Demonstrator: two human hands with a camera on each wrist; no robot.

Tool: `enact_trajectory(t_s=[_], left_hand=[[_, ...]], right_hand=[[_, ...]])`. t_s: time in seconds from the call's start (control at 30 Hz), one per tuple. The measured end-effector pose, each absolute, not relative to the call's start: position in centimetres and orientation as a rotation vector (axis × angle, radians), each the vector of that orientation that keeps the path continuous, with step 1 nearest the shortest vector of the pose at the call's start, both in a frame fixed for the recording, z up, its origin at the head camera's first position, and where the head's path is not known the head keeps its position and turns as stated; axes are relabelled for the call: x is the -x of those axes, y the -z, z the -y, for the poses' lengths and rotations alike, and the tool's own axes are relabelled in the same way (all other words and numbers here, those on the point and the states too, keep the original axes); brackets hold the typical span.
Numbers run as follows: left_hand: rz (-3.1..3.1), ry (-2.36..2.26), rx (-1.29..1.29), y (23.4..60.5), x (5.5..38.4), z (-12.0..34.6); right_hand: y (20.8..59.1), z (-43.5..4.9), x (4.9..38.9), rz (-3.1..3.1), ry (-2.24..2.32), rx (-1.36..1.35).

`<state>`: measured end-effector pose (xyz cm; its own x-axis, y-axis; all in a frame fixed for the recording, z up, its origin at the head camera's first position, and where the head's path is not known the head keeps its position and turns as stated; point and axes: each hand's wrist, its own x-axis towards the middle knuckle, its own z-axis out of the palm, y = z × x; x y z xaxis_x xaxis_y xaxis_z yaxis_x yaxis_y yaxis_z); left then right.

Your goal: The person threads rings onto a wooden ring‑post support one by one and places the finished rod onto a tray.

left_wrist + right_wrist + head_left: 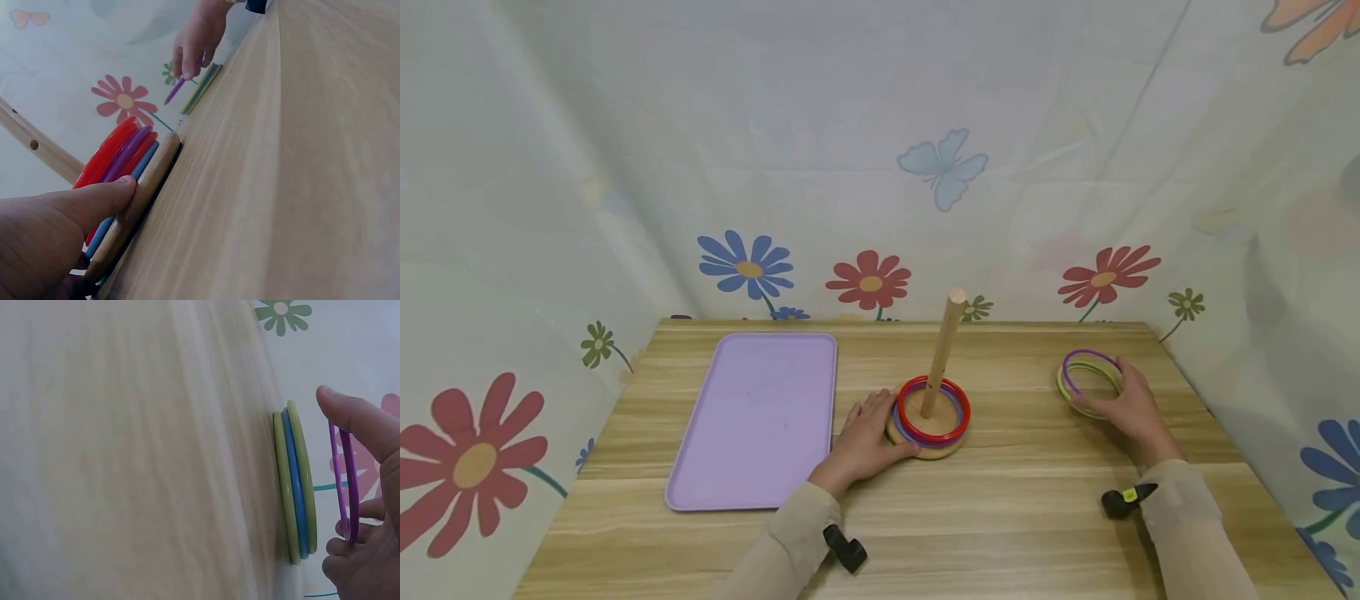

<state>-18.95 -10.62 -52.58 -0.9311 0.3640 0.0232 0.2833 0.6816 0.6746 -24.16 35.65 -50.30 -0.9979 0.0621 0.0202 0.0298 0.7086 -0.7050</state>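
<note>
My left hand (868,437) grips the edge of the round wooden base (936,453) of a ring stand, whose tall peg (944,346) rises upright. Stacked around the peg are a red ring (103,156), a purple ring (125,153), another red ring and a blue ring (145,157). At the right, my right hand (1131,408) pinches a purple ring (354,487) between thumb and fingers, tilted and raised. Just below that ring lies a small stack: a green ring (305,462), a blue ring (294,481) and a second green ring on the table.
A light purple tray (752,417) lies on the left of the wooden table (1000,533). White cloth (820,108) printed with flowers hangs behind and at both sides. Each wrist wears a small black camera.
</note>
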Motion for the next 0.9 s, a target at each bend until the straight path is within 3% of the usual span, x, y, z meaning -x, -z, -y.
enact_trajectory(t_s=[0.9], left_hand=[[-2.773,-1.093,-0.532,52.5,18.9,10.6]], right_hand=[[48.5,-34.6,23.6,2.913,-1.109,0.028]])
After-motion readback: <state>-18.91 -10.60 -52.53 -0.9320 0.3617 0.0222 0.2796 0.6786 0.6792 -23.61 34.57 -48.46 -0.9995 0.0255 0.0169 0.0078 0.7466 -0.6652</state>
